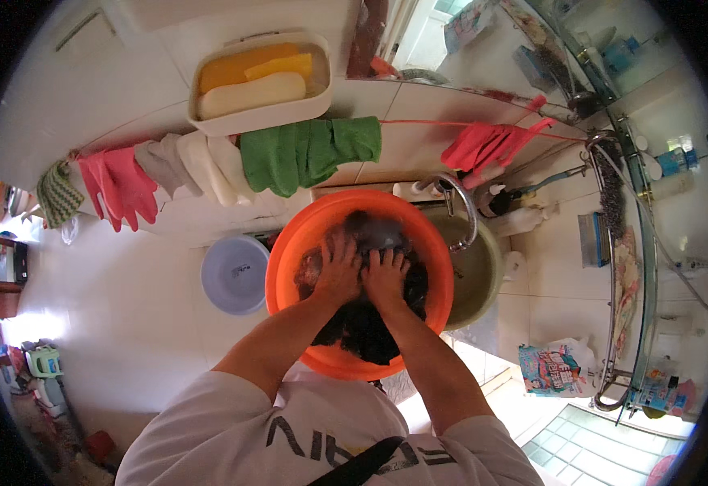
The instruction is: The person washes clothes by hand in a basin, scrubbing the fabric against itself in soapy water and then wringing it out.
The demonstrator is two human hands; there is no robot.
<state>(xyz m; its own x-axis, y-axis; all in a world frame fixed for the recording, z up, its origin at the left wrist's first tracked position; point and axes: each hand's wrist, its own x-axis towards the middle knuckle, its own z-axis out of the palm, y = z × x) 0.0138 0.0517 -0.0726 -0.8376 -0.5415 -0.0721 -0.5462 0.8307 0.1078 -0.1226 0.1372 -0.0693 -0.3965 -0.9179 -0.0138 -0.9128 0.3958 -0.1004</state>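
Dark wet cloth (366,331) lies bunched in a large orange plastic basin (281,255), in what looks like murky water. My left hand (338,267) presses on the cloth left of the basin's middle, its fingers spread and pointing to the far rim. Close beside it, my right hand (386,273) rests on the same cloth with its fingers apart and slightly bent. Neither hand visibly pinches a fold. Under the palms the cloth is hidden.
An olive-coloured basin (490,285) sits partly under the orange one, below a curved metal faucet (466,212). A pale blue basin (235,276) stands at left. Gloves and green cloths (311,152) hang from a red cord beyond, beneath a wall-mounted bin (263,121).
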